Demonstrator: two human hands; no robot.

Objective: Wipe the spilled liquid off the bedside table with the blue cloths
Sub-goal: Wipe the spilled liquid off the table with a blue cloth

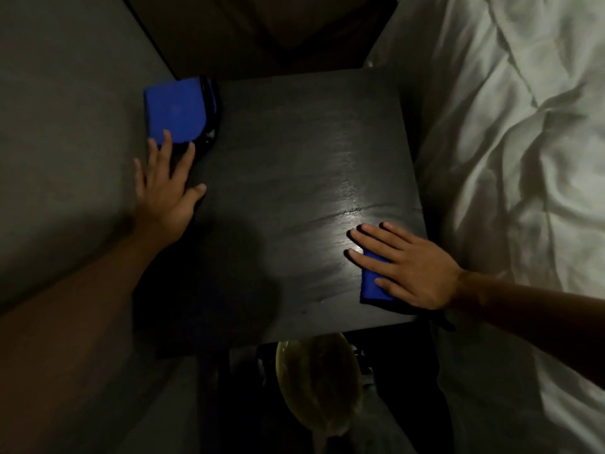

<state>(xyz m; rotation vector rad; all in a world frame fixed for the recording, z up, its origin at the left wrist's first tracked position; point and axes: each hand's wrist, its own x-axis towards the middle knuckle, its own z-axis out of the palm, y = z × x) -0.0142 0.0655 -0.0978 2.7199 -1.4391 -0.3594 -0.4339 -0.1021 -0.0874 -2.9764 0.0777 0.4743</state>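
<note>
A single head-worn wide-angle view looks steeply down from close above the dark bedside table (281, 165), which fills the centre. Both forearms enter from 7 and 4 o'clock. White bedding (523, 158) runs along 3 o'clock; grey floor (65, 126) lies at 9 o'clock.

Dim room, light from above w/ a glare patch mid-frame. White rumpled bedding (510, 158) fills the right side. Grey wall (65, 126) at left, dark brown panel (262, 27) at top. Floor below too dark to tell.
</note>
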